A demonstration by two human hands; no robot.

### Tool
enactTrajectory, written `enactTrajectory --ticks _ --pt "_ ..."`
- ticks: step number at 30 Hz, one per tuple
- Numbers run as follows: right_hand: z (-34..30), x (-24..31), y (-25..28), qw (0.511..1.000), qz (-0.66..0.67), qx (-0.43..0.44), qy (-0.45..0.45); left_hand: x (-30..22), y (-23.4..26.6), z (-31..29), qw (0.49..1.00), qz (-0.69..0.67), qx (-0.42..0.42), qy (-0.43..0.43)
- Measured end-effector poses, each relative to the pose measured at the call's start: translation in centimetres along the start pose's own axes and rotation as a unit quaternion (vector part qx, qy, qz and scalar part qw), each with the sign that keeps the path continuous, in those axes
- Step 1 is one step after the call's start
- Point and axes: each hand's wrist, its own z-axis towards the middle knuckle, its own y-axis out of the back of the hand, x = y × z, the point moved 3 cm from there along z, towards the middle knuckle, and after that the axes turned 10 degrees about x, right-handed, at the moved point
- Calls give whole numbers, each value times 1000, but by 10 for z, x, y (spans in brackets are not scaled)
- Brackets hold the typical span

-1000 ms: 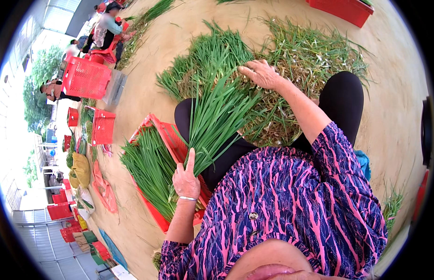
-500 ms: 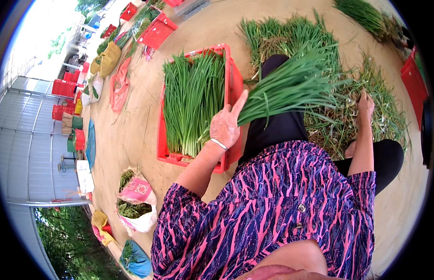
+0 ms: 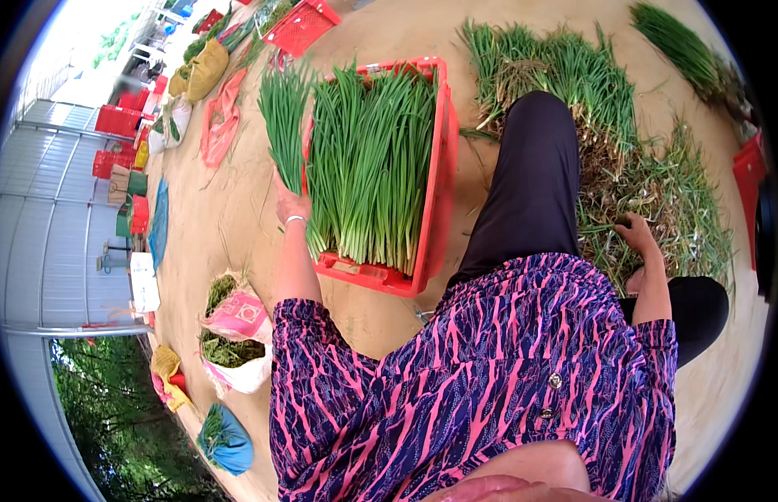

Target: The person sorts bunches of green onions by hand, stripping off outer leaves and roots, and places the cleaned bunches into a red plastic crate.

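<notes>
My left hand [image 3: 293, 203] is closed around the lower part of a bunch of long green chives [image 3: 284, 117]. It holds them upright at the left side of a red plastic crate [image 3: 442, 180]. Inside the crate, trimmed chives [image 3: 376, 159] stand packed side by side, leaves away from me and pale stem ends toward me. On the right, my right hand [image 3: 637, 235] reaches down to a heap of loose stalks and trimmings [image 3: 665, 197]. Its fingers are curled at the heap; what they grip, if anything, is hidden.
Beyond my knee lie untrimmed chives [image 3: 556, 71], with another bunch [image 3: 678, 46] at the far right. A white-and-pink sack [image 3: 238, 322] of greens and a blue bag [image 3: 230, 448] sit at left. Another red crate [image 3: 301, 27] stands farther back; a red container [image 3: 749, 171] stands at right.
My left hand has carried the chives from over my leg, across the crate, to its left side. My right hand has shifted left and nearer along the heap.
</notes>
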Motion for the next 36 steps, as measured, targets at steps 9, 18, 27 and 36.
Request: enactTrajectory --ticks 9,18,27,36 --pt "-14 -31 5 998 -45 -28 -45 60 -112 30 957 -40 274 -81" --pt "-23 -20 -11 994 -56 13 -91 68 -84 -11 923 -22 384 -10" --pt "-32 -20 -23 995 -38 42 -82 70 -130 14 918 -173 357 -17" --pt "-30 -18 -29 997 -49 29 -51 119 -161 35 958 -74 250 118"
